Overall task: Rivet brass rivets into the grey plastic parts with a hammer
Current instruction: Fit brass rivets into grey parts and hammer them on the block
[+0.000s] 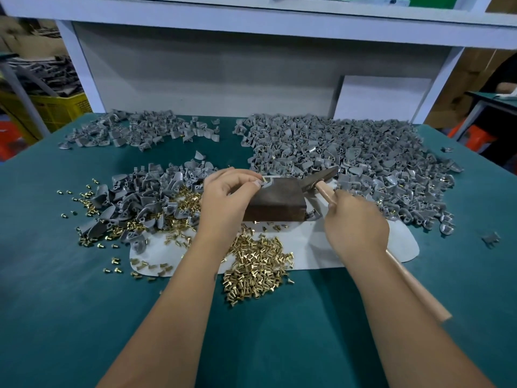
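Observation:
A dark metal block (279, 200) stands on a white mat (307, 247) in the middle of the green table. My left hand (226, 197) pinches a grey plastic part (269, 181) with a brass rivet on the block's top left corner. My right hand (355, 219) grips the wooden handle of a hammer (321, 177); its dark head hovers just right of the block's top. A heap of loose brass rivets (257, 267) lies in front of the block, between my forearms. More rivets (184, 203) are mixed among grey parts (145, 197) on the left.
A big pile of grey parts (363, 161) covers the table's right and back. A smaller pile (140, 133) lies at the back left. A white frame and panel (212, 77) close the far side. A yellow crate (47, 110) stands off the table at the left.

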{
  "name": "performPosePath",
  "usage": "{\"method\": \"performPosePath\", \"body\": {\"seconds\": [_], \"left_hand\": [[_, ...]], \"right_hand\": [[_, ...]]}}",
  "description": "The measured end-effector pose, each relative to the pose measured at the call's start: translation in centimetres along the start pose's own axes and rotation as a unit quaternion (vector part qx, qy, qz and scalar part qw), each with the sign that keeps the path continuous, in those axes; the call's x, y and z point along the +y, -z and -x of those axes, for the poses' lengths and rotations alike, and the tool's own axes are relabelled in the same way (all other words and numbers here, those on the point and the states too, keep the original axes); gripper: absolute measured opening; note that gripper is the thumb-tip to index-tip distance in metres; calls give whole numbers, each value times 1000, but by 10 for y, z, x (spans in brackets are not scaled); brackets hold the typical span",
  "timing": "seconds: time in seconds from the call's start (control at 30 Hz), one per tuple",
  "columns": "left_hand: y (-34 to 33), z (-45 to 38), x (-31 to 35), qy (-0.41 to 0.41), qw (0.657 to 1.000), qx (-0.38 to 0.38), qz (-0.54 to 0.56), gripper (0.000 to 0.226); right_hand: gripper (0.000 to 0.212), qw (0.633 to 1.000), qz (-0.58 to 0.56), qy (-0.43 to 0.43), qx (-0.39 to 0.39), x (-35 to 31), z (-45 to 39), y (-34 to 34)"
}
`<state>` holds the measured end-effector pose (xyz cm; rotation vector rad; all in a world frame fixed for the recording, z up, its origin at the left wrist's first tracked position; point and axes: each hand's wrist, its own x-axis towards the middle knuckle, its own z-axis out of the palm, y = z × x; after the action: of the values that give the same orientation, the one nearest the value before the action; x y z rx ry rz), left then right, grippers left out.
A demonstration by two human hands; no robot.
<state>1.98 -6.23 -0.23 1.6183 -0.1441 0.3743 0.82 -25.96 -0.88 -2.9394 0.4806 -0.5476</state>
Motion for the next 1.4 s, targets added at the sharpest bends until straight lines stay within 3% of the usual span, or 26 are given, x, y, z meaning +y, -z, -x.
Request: {"method": "performPosePath", "body": {"seconds": [0.8,1.13,1.23,1.3,1.4], "left_hand": [[-1,3,5,-31,999,-25,2,7],[0,4,4,-25,999,-25,9,14],[0,5,1,-26,998,-13,-48,18],[-2,5,-3,-46,988,0,-146,17],[-5,6,-10,-85,956,7,-279,9]], "right_hand": [[29,999,-12,33,12,0,4,-2],[26,999,21,23,16,-5,6,-2],[27,1000,23,17,3,-6,7,1],[28,998,28,30,46,-9,8,4],[24,980,-112,97,130,-27,10,8]]}}
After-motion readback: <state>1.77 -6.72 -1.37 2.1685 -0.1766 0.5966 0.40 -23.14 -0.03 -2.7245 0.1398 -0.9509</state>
